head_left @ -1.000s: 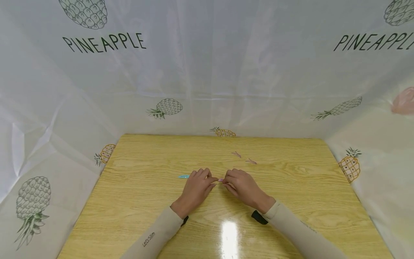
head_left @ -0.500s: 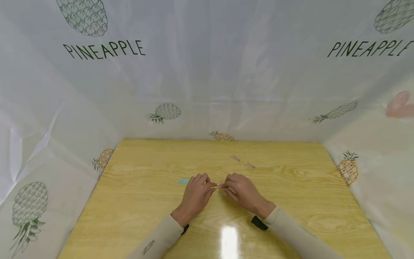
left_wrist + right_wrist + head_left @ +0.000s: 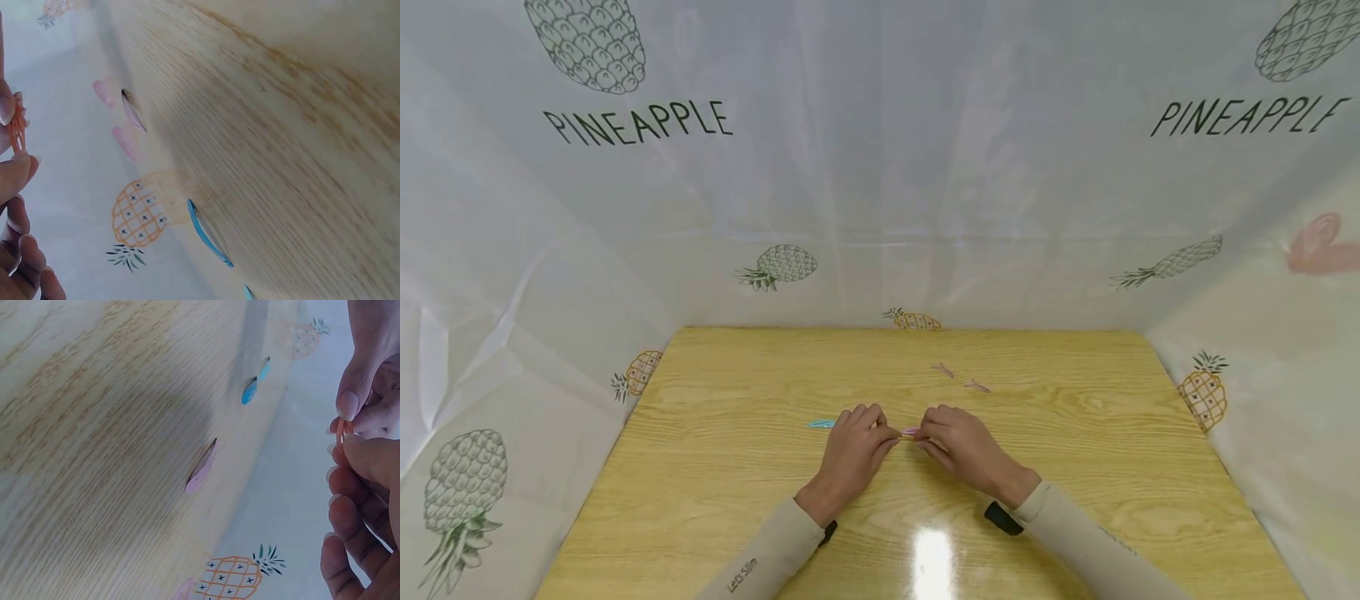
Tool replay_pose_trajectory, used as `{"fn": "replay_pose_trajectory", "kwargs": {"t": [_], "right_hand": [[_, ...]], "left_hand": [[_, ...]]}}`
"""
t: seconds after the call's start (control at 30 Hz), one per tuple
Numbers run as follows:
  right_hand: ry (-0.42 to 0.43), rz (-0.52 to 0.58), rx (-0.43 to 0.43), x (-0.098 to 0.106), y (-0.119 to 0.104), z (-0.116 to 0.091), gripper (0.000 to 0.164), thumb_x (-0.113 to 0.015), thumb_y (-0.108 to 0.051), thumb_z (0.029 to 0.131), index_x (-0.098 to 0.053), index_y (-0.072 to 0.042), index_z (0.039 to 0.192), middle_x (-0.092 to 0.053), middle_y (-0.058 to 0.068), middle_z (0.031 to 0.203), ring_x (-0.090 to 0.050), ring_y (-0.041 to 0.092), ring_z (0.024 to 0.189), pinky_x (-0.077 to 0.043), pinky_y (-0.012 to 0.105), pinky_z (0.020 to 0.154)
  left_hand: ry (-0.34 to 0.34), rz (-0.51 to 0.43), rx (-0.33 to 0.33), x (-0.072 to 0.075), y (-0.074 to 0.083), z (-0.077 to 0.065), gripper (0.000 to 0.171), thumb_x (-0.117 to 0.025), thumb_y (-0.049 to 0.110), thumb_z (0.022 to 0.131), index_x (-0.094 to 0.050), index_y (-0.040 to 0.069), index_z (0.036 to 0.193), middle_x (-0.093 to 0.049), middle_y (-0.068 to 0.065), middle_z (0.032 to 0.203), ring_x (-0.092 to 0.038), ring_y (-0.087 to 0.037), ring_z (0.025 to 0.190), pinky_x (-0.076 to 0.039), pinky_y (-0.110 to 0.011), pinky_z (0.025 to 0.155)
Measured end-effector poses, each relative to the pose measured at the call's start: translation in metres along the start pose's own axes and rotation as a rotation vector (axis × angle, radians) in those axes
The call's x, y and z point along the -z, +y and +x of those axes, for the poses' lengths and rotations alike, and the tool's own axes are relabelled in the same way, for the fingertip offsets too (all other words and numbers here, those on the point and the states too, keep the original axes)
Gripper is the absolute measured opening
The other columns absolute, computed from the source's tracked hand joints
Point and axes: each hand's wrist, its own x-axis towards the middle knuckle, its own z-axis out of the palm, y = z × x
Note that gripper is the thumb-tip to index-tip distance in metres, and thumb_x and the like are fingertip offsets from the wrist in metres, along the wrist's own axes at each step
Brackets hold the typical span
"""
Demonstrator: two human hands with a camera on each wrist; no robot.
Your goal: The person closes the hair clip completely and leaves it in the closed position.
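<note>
Between the fingertips of both hands is a small orange snap hair clip [image 3: 19, 130], held above the table. My left hand [image 3: 854, 442] pinches one end with thumb and finger. From the other side, my right hand [image 3: 958, 446] pinches the clip too, its other fingers loosely bent in the right wrist view. Fingertips cover parts of the clip. Behind the hands a pink hair clip [image 3: 202, 467] lies on the table, mostly hidden in the head view. A blue hair clip [image 3: 822, 424] lies just left of my left hand.
Further back on the wooden table [image 3: 760, 367] lie two splayed pinkish clips [image 3: 943, 370]. In the right wrist view, a second blue clip [image 3: 265, 367] lies near the first. A white pineapple-print sheet [image 3: 880, 167] walls the table's back and sides.
The head view has tilted slightly upward, so table and hands sit lower in it. Both hands keep their pinch, nearly in place; the clips on the table stay put.
</note>
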Motion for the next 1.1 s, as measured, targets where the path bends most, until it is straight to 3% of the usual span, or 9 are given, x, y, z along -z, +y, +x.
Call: {"fn": "replay_pose_trajectory", "kwargs": {"t": [0.5, 0.8, 1.1], "right_hand": [[0.009, 0.023, 0.036, 0.0, 0.003, 0.002, 0.015, -0.088, -0.003, 0.085, -0.08, -0.01, 0.095, -0.066, -0.006, 0.092, -0.059, 0.008, 0.078, -0.054, 0.024, 0.071], [0.007, 0.06, 0.094, 0.002, 0.006, 0.003, 0.021, -0.086, 0.001, 0.084, -0.077, -0.012, 0.097, -0.067, -0.006, 0.094, -0.06, 0.007, 0.079, -0.053, 0.025, 0.072], [-0.019, 0.088, 0.145, 0.002, 0.008, 0.004, 0.016, -0.083, -0.001, 0.089, -0.075, -0.013, 0.094, -0.068, -0.006, 0.096, -0.063, 0.007, 0.083, -0.055, 0.025, 0.074]], "left_hand": [[0.043, -0.052, -0.029, -0.003, -0.005, -0.001, 0.007, -0.082, 0.022, 0.092, -0.085, 0.017, 0.087, -0.056, 0.006, 0.088, -0.048, -0.012, 0.075, -0.036, -0.027, 0.07], [0.041, -0.045, -0.11, 0.003, -0.007, 0.001, 0.004, -0.083, 0.017, 0.09, -0.084, 0.019, 0.086, -0.06, 0.007, 0.09, -0.05, -0.012, 0.077, -0.039, -0.028, 0.072], [0.055, -0.041, -0.209, 0.003, -0.015, 0.0, 0.005, -0.085, 0.019, 0.088, -0.082, 0.023, 0.086, -0.06, 0.007, 0.09, -0.05, -0.011, 0.078, -0.04, -0.026, 0.072]]}}
